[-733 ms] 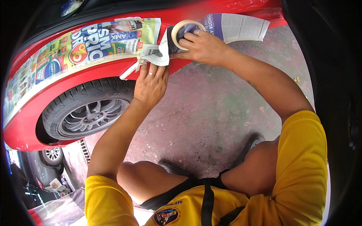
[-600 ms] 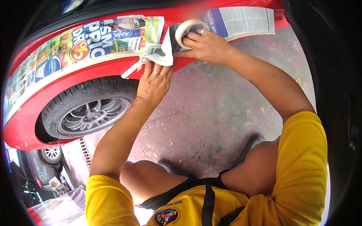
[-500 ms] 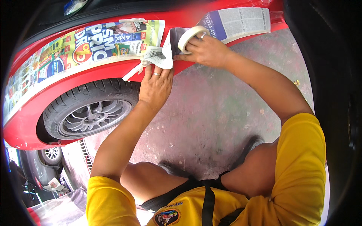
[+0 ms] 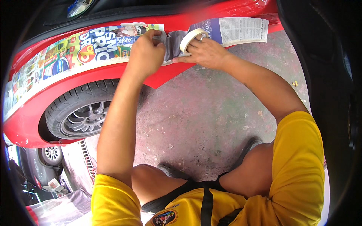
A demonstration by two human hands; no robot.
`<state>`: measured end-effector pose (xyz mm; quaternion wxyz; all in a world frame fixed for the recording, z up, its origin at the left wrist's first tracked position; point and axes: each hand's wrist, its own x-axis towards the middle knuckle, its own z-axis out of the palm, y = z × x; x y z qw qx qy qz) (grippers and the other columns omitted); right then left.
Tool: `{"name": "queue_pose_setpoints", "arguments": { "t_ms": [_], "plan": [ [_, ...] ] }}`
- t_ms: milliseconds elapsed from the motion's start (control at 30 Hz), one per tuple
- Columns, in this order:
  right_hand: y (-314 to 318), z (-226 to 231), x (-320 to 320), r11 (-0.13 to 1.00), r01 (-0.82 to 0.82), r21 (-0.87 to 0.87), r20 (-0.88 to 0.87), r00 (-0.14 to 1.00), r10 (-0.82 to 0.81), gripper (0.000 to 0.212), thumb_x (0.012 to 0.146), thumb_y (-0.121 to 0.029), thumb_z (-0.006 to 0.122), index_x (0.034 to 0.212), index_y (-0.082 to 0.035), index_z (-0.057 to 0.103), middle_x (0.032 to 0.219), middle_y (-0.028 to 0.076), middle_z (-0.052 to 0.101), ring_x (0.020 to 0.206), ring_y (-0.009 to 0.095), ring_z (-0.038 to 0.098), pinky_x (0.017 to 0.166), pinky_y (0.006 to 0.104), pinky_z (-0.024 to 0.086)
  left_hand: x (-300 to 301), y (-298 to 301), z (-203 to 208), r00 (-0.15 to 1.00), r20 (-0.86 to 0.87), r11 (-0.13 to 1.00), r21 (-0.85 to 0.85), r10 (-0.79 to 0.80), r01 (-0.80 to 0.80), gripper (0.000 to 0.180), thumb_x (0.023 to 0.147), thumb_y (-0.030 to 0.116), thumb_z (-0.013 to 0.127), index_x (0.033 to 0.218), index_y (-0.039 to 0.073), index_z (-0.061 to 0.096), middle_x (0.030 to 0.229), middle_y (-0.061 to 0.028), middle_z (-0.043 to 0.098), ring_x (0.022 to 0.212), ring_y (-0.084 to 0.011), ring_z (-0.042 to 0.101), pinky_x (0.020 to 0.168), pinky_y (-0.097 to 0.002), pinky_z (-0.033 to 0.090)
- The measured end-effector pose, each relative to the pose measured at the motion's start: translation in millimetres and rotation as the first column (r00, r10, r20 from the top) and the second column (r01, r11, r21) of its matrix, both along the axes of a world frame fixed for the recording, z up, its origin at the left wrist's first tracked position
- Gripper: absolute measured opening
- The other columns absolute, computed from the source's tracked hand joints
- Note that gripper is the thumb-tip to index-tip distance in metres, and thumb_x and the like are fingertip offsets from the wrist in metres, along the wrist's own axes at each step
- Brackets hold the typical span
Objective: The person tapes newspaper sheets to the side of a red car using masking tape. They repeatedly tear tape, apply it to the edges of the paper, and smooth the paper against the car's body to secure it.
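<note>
Against the red car panel (image 4: 105, 77), my left hand (image 4: 146, 54) has its fingers curled at the right end of a colourful newspaper sheet (image 4: 71, 51). What its fingertips pinch, if anything, is hidden. A roll of masking tape (image 4: 183, 44) hangs around the fingers of my right hand (image 4: 207, 53), whose thumb reaches toward the panel's lower edge. Between the hands lies a grey patch (image 4: 174, 44) on the panel. To its right, a second newspaper sheet (image 4: 241, 30) with a purple block lies flat on the panel.
Below the panel is a wheel with a black tyre (image 4: 62, 103) and grey spokes. A stained concrete floor (image 4: 196, 113) stretches beneath my arms. A dark door-like surface (image 4: 328, 94) stands at the right. Another vehicle (image 4: 34, 165) is at the lower left.
My left hand has moved up from the panel's lower edge. The folded white paper flap it held no longer stands up over the grey patch. My right hand keeps the tape roll nearly in place.
</note>
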<state>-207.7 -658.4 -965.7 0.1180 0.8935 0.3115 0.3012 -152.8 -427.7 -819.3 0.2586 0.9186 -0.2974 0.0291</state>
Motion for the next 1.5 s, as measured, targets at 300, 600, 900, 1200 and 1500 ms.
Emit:
{"name": "queue_pose_setpoints", "arguments": {
  "t_ms": [300,600,900,1200,1500],
  "plan": [
    [-5,-3,-6,0.992,0.125,-0.020,-0.108,0.986,-0.127,0.066,0.109,-0.027,0.061,0.170,-0.048,0.047,0.140,0.005,0.072,0.132,0.027,0.067,0.107,0.0476,0.057,-60,31,-105,0.852,0.426,0.927,0.337,-0.306,0.164,0.056,0.090,0.002,0.074,0.144,-0.002,0.064,0.147,-0.0208,0.065,0.136,-0.0392,0.061,0.113,-0.0506,0.050],
    [-82,-7,-46,0.787,0.517,0.335,-0.129,0.853,-0.506,0.066,0.085,-0.042,0.092,0.144,-0.028,0.067,0.144,0.011,0.068,0.123,0.038,0.067,0.099,0.0534,0.055,-55,25,-123,0.833,0.488,0.902,0.431,-0.262,0.031,0.072,0.095,0.016,0.076,0.162,-0.001,0.057,0.150,-0.0162,0.063,0.140,-0.0361,0.057,0.116,-0.0485,0.046],
    [-98,4,-27,0.147,0.591,0.793,-0.328,0.619,-0.714,0.057,0.084,-0.050,0.096,0.115,-0.013,0.065,0.104,0.019,0.072,0.103,0.042,0.071,0.089,0.0561,0.056,-55,29,-132,0.822,0.498,0.869,0.495,-0.275,-0.009,0.075,0.096,0.023,0.077,0.163,0.000,0.056,0.156,-0.0171,0.057,0.146,-0.0365,0.051,0.125,-0.0503,0.040],
    [-123,16,3,-0.664,0.163,0.730,-0.301,0.949,-0.098,0.023,0.106,-0.021,0.076,0.121,-0.003,0.070,0.102,0.007,0.070,0.092,0.013,0.067,0.073,0.0308,0.048,-62,21,-126,0.842,0.471,0.849,0.527,-0.263,-0.030,0.076,0.096,0.025,0.077,0.163,-0.003,0.055,0.157,-0.0187,0.055,0.149,-0.0366,0.049,0.126,-0.0494,0.039],
    [-158,-9,-6,-0.411,0.215,0.886,-0.412,0.771,-0.486,0.031,0.099,-0.013,0.083,0.124,0.002,0.075,0.118,0.016,0.082,0.110,0.029,0.079,0.096,0.0413,0.060,-64,19,-125,0.837,0.459,0.785,0.617,-0.298,-0.059,0.084,0.097,0.033,0.079,0.167,-0.004,0.050,0.160,-0.0193,0.052,0.152,-0.0367,0.046,0.128,-0.0488,0.037]
  ]
}}
